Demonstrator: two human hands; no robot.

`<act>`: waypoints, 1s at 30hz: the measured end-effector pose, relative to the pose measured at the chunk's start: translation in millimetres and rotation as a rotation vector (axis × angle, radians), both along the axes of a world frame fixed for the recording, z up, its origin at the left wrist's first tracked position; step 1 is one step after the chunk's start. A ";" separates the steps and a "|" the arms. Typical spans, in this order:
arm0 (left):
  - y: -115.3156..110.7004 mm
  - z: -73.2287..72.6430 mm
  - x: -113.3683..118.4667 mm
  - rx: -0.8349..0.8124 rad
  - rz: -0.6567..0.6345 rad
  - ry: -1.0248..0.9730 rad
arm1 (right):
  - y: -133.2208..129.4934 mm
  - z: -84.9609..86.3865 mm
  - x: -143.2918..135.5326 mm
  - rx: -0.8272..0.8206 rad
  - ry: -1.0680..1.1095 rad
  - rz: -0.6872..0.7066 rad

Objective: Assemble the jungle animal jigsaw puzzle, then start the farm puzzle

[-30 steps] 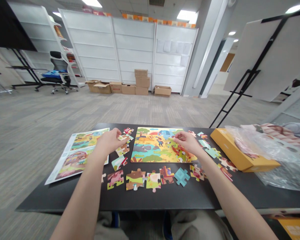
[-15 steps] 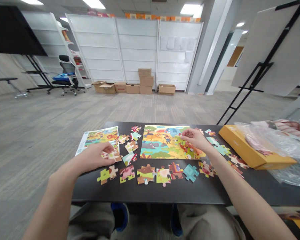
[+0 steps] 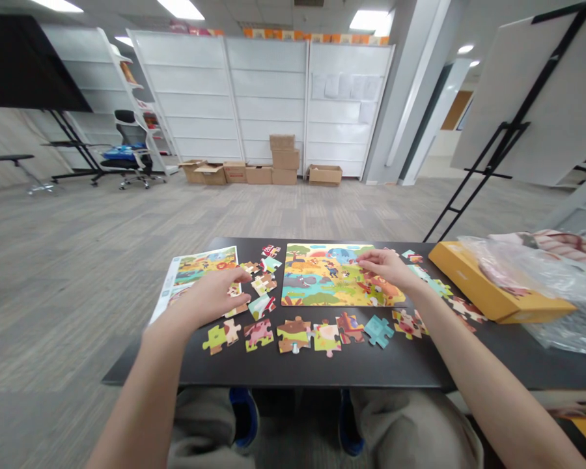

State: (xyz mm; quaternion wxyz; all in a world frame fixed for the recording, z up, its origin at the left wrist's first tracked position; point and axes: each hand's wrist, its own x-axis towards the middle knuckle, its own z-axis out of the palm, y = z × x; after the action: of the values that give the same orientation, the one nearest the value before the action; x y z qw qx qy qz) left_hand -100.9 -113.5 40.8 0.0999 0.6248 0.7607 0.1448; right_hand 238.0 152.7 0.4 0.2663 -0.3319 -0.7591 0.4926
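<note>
My left hand (image 3: pixel 212 293) reaches over the printed picture sheet (image 3: pixel 188 270) and several loose puzzle pieces. Its thumb and fingers are stretched and apart, with nothing seen between them. A brown-and-white puzzle piece (image 3: pixel 239 307) lies partly under its thumb. Over the right part of the animal jigsaw puzzle (image 3: pixel 305 283) is my right hand (image 3: pixel 385 267). Its thumb and fingertips come together in a pinch near the blue elephant; what they hold, if anything, is hidden. The jigsaw shows a savanna scene with a hippo and lies flat on the black table (image 3: pixel 293 371).
Loose pieces lie in a row before the jigsaw, including a teal piece (image 3: pixel 379 331) and a pink animal piece (image 3: pixel 258 334). More pieces lie at both sides. On the right sit a yellow box (image 3: pixel 501 290) and clear plastic wrapping (image 3: pixel 542 273).
My left hand has lifted off the brown-and-white piece and moved right, its fingers straightening. My right hand stays over the jigsaw, nearly still. The view has shifted slightly.
</note>
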 end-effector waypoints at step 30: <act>13.4 3.6 -20.4 0.076 0.051 -0.124 | -55.8 -7.6 -77.3 0.107 0.090 0.167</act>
State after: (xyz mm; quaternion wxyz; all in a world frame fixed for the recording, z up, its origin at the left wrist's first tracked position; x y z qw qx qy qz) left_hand -121.3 -100.1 44.3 0.1193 0.5982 0.7628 0.2144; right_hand 160.7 96.9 -7.2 0.2754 -0.2302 -0.7965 0.4865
